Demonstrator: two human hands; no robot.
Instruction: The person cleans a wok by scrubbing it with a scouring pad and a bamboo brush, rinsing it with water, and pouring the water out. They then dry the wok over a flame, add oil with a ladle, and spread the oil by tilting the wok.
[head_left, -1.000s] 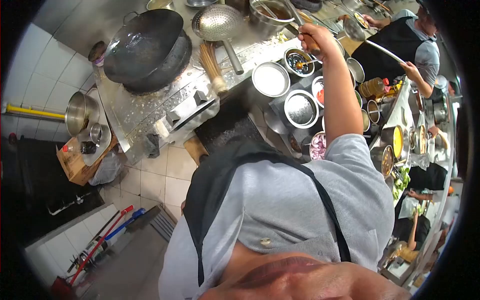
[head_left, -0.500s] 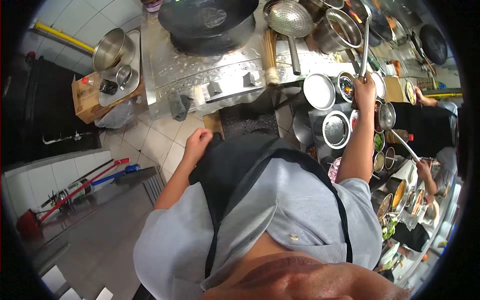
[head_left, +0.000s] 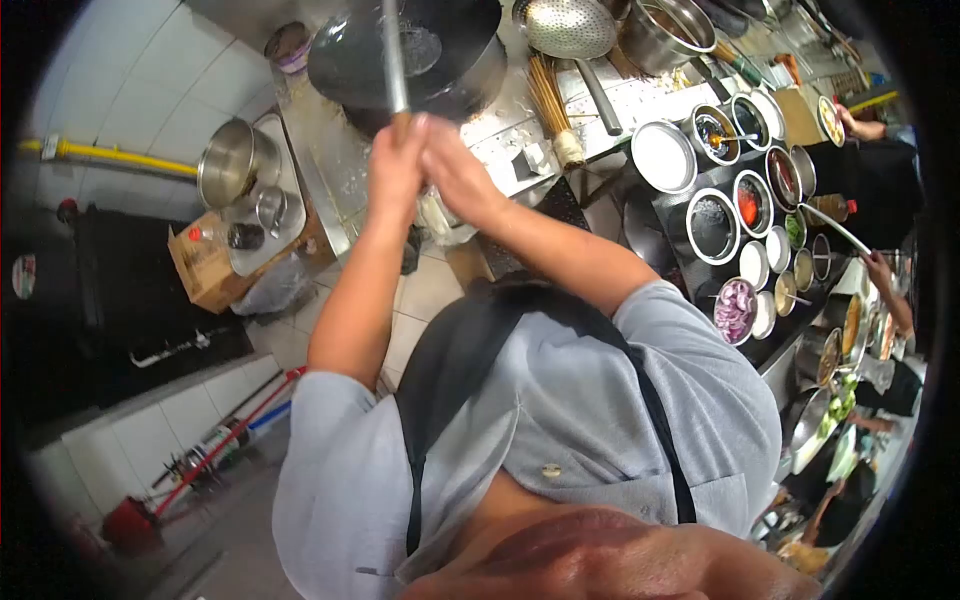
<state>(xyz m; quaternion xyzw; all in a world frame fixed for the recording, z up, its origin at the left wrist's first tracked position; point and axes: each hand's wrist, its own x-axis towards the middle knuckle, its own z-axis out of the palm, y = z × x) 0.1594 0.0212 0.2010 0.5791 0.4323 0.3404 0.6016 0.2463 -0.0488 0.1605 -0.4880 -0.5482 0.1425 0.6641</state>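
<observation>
My left hand (head_left: pixel 395 175) is closed around the wooden end of a long metal tool handle (head_left: pixel 394 60). Pressed against it from the right, my right hand (head_left: pixel 458 180) has its fingers together at the same handle end; part of its grip is hidden. The handle runs up over a dark wok (head_left: pixel 450 65) on the steel stove (head_left: pixel 325 165), and its far end is out of view. Just right of the wok lie a bamboo brush (head_left: pixel 553 110) and a perforated strainer (head_left: pixel 565 28).
Seasoning bowls stand at right, including white (head_left: pixel 664 157), red (head_left: pixel 752 200) and onion (head_left: pixel 735 308) ones. A metal pot (head_left: pixel 238 165) and cardboard box (head_left: pixel 205 270) are left. Another person's hand (head_left: pixel 880 270) holds a ladle (head_left: pixel 835 227) at far right.
My right hand has swung left from above the bowls, bringing the long tool over the wok. My left hand has risen to meet it at the handle. The view has shifted slightly.
</observation>
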